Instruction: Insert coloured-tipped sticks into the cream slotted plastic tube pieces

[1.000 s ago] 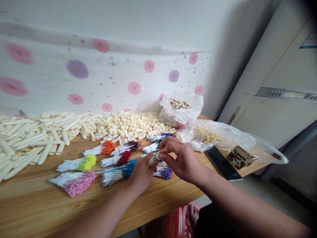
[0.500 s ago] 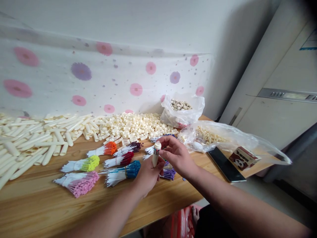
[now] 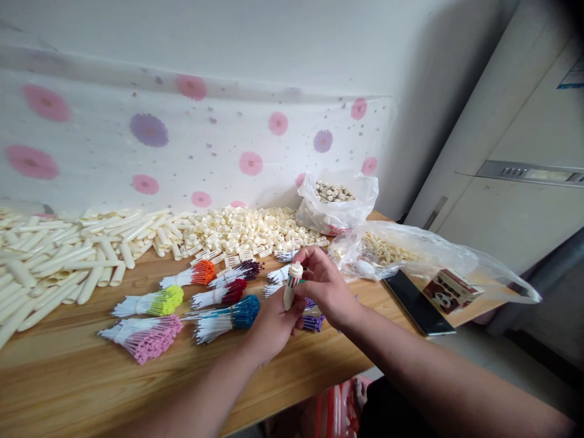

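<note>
A cream multicolor pen [image 3: 293, 285] with a white cap and small colored sliders stands nearly upright above the table. My left hand [image 3: 274, 325] is closed around its lower barrel. The thumb and forefinger of my right hand [image 3: 327, 291] pinch it near the slotted top from the right side. Under and beside my hands lie bundles of colored refills: blue [image 3: 228, 317], dark red [image 3: 219, 294], dark purple [image 3: 238, 274] and violet [image 3: 314, 322]. My right hand partly hides several bundles behind it.
Orange [image 3: 189, 274], yellow [image 3: 150, 301] and pink [image 3: 143, 337] refill bundles lie left. Behind are heaps of cream barrels [image 3: 59, 261] and slotted sleeves [image 3: 255, 231]. A bag of small parts [image 3: 337, 207], a second plastic bag [image 3: 392, 243], a phone [image 3: 417, 304] and a box [image 3: 451, 290] sit right.
The pen has shifted slightly right and tilts a little more. My right fingers have moved with it and stay at its top; my left grip holds.
</note>
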`<state>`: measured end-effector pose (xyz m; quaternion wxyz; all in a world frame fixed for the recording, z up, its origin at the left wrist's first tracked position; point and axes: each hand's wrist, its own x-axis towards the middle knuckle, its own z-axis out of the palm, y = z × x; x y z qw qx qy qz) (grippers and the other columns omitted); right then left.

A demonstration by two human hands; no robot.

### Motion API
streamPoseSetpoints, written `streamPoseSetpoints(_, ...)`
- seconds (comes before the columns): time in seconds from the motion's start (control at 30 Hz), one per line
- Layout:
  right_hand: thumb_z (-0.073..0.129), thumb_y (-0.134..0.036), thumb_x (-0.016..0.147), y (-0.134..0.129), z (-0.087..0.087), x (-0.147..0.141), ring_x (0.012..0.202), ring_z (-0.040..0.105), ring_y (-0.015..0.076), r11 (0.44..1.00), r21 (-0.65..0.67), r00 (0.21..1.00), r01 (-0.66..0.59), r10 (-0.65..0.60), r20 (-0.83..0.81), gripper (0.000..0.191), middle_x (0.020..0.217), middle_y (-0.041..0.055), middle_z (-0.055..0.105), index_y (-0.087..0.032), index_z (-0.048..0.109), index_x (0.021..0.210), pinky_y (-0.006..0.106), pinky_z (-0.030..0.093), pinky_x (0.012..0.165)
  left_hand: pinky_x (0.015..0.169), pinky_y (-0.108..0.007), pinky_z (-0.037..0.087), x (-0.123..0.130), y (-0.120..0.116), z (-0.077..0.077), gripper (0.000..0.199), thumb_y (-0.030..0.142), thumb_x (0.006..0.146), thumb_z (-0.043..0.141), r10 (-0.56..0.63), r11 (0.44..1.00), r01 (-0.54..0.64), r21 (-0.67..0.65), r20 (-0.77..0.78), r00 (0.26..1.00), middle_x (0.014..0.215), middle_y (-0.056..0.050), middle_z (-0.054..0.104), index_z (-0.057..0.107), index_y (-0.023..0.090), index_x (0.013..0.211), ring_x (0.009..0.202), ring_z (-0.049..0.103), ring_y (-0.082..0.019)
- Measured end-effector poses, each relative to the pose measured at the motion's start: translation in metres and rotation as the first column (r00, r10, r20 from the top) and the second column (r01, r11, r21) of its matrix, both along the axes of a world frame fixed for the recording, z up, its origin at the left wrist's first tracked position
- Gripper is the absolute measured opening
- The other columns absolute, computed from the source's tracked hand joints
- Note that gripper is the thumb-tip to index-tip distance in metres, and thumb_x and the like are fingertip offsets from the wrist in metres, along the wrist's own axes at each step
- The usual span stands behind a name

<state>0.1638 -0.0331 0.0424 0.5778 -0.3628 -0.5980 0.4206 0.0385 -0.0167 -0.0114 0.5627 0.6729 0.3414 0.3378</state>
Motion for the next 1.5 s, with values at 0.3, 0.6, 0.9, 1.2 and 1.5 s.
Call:
streamPoseSetpoints(0.3, 0.049, -0.015, 0.088, -0.011, 0.012, 0.023, 0.1, 0.054, 0.0216, 0.791, 0.611, 0.808, 0.033, -0.381, 0.449, 0.029, 0.108, 0.0101, 0.058, -0.023, 0.058, 0.115, 0.041, 0.046, 0.086, 0.042, -0.02, 0.023, -0.003, 0.002, -0.003, 0.041, 0.057, 0.077, 0.057, -0.072, 0.992, 0.077, -0.098, 0.051, 0.996, 0.051, 0.005, 0.046, 0.045, 0.018, 0.073, 0.043, 0.034, -0.008)
streamPoseSetpoints(0.6, 0.048, -0.016, 0.089, -0.01, 0.019, 0.026, 0.095, 0.054, 0.0195, 0.843, 0.538, 0.793, -0.009, -0.321, 0.517, 0.023, 0.103, 0.0094, 0.06, -0.02, 0.061, 0.107, 0.037, 0.047, 0.084, 0.041, -0.02, 0.024, -0.004, 0.006, -0.007, 0.047, 0.064, 0.073, 0.056, -0.084, 0.993, 0.085, -0.077, 0.015, 0.996, 0.051, 0.005, 0.049, 0.045, 0.018, 0.075, 0.042, 0.036, -0.008)
streamPoseSetpoints(0.9, 0.057, -0.019, 0.085, -0.008, 0.032, 0.058, 0.072, 0.057, 0.0135, 0.945, 0.324, 0.818, -0.044, -0.153, 0.554, 0.009, 0.079, 0.0044, 0.061, -0.017, 0.06, 0.077, 0.026, 0.047, 0.065, 0.042, -0.02, 0.037, -0.001, 0.008, -0.005, 0.049, 0.058, 0.063, 0.071, -0.14, 0.975, 0.141, -0.174, 0.019, 0.99, 0.055, 0.004, 0.052, 0.051, 0.016, 0.079, 0.05, 0.049, -0.011)
streamPoseSetpoints(1.2, 0.048, -0.03, 0.086, 0.105, 0.083, 0.145, 0.069, 0.062, 0.0154, 0.63, 0.524, 0.544, 0.574, -0.771, 0.331, 0.018, 0.08, 0.0046, 0.063, -0.016, 0.058, 0.089, 0.03, 0.052, 0.065, 0.05, -0.021, 0.04, -0.002, 0.009, -0.01, 0.045, 0.053, 0.066, 0.072, -0.088, 0.963, 0.138, -0.233, 0.215, 0.973, 0.06, 0.001, 0.058, 0.057, 0.014, 0.084, 0.054, 0.053, -0.01)
streamPoseSetpoints(1.5, 0.046, -0.017, 0.085, 0.23, 0.054, 0.151, 0.084, 0.058, 0.0194, 0.564, 0.545, 0.261, 0.62, -0.803, 0.536, 0.018, 0.099, 0.0113, 0.058, -0.014, 0.064, 0.083, 0.029, 0.042, 0.075, 0.057, -0.022, 0.039, -0.007, 0.013, -0.015, 0.044, 0.049, 0.063, 0.076, -0.043, 0.956, 0.11, -0.271, 0.245, 0.969, 0.071, -0.003, 0.064, 0.065, 0.013, 0.084, 0.059, 0.054, -0.01)
